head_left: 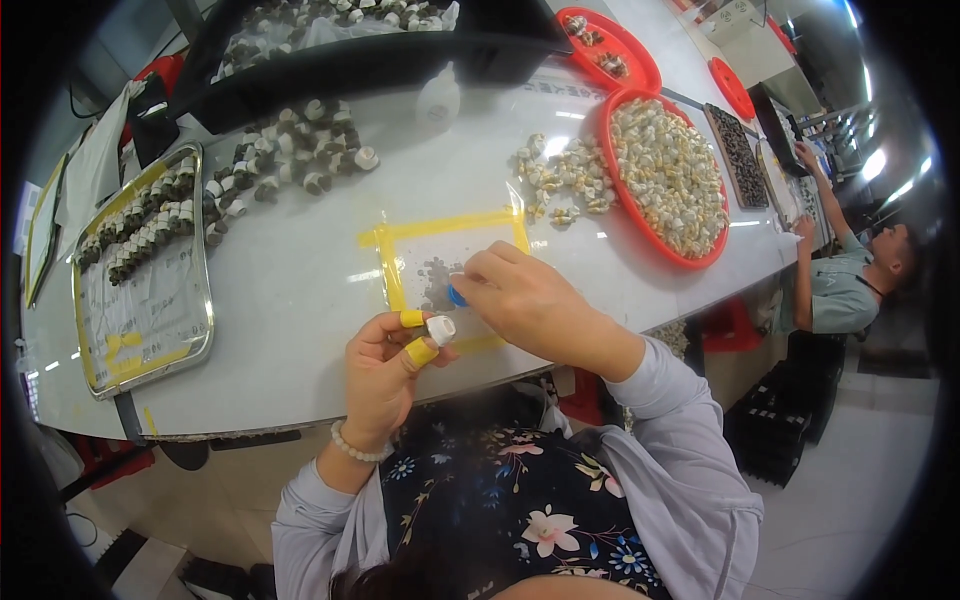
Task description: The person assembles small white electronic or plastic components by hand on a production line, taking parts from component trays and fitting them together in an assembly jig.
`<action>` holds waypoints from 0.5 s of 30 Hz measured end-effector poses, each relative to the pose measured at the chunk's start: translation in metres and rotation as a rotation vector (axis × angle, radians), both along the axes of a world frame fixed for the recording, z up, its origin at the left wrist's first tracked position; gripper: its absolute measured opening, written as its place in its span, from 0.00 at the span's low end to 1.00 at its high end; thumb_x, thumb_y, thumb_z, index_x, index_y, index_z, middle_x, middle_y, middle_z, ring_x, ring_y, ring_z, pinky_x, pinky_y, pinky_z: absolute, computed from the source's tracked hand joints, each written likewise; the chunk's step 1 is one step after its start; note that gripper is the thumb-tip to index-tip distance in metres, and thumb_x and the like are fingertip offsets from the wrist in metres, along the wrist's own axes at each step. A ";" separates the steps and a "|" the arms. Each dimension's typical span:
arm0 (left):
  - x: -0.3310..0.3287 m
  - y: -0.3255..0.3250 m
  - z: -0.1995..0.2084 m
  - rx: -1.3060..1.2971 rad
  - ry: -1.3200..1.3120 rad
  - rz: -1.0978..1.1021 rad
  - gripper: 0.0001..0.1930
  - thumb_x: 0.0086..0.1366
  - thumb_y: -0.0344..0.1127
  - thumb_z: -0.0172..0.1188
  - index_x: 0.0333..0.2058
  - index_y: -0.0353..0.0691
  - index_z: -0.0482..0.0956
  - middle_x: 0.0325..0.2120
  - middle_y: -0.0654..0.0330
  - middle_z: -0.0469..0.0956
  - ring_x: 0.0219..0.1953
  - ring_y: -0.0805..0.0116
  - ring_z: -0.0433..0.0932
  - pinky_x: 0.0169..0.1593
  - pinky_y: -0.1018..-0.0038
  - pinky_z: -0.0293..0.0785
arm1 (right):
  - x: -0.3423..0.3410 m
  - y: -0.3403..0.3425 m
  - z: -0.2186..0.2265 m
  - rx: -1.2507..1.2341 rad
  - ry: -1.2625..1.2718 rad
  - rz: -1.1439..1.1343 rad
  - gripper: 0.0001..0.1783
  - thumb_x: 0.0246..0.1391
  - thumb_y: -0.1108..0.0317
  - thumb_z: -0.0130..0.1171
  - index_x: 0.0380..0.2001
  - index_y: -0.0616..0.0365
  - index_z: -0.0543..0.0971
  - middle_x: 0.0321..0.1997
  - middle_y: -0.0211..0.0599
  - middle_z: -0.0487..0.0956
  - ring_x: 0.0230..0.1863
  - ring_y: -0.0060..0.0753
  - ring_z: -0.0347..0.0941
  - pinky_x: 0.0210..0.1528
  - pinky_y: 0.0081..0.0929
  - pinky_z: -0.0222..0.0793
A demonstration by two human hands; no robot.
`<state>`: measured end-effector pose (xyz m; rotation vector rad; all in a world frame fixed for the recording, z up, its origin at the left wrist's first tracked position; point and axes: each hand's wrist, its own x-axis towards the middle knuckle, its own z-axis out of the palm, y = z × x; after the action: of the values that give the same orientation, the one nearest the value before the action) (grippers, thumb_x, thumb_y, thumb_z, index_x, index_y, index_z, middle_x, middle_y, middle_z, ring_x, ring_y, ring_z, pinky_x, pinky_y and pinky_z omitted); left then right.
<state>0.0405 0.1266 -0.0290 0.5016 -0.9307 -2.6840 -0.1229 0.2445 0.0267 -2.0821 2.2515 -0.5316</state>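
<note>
Nearest the camera, a dark floral garment (520, 480) is seen under a pale open overshirt (690, 450), with the table (290, 310) beyond it. At the table's near edge a small white piece (441, 332) is pinched between thumb and forefinger of the left hand (380, 375), both wrapped in yellow. By the right hand (535, 305) a small blue object (457, 295), mostly hidden, is gripped just beside it, over a yellow-taped rectangle (393, 285). The white piece is judged light and stiff, perhaps slippery if smooth; it is best held by its sides, lightly, in case it is brittle. Dark-and-white pieces (300, 148) are heaped far left; pale pieces (665, 170) are piled in a red basin (690, 264) to the right
</note>
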 end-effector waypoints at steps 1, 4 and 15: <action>0.000 0.000 -0.001 0.000 0.000 -0.001 0.14 0.56 0.22 0.59 0.42 0.30 0.71 0.36 0.53 0.77 0.32 0.62 0.78 0.39 0.69 0.77 | 0.001 -0.001 0.000 0.019 0.029 0.007 0.16 0.37 0.76 0.55 0.35 0.63 0.76 0.32 0.37 0.71 0.33 0.37 0.69 0.34 0.28 0.69; 0.001 0.000 -0.001 -0.010 0.003 0.009 0.14 0.56 0.22 0.59 0.42 0.30 0.72 0.37 0.53 0.77 0.33 0.62 0.78 0.39 0.69 0.77 | 0.002 -0.005 0.003 0.066 0.031 0.013 0.15 0.38 0.75 0.56 0.34 0.63 0.76 0.31 0.38 0.72 0.32 0.37 0.69 0.33 0.28 0.68; -0.001 -0.001 0.000 -0.002 0.007 -0.009 0.14 0.56 0.21 0.58 0.42 0.30 0.71 0.36 0.52 0.77 0.33 0.61 0.79 0.40 0.70 0.77 | 0.007 0.014 -0.002 -0.168 -0.643 -0.294 0.14 0.45 0.78 0.60 0.40 0.63 0.77 0.35 0.40 0.76 0.37 0.32 0.73 0.39 0.23 0.68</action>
<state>0.0398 0.1255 -0.0290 0.4884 -0.9361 -2.6908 -0.1162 0.2580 0.0250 -1.3377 2.1512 -1.2314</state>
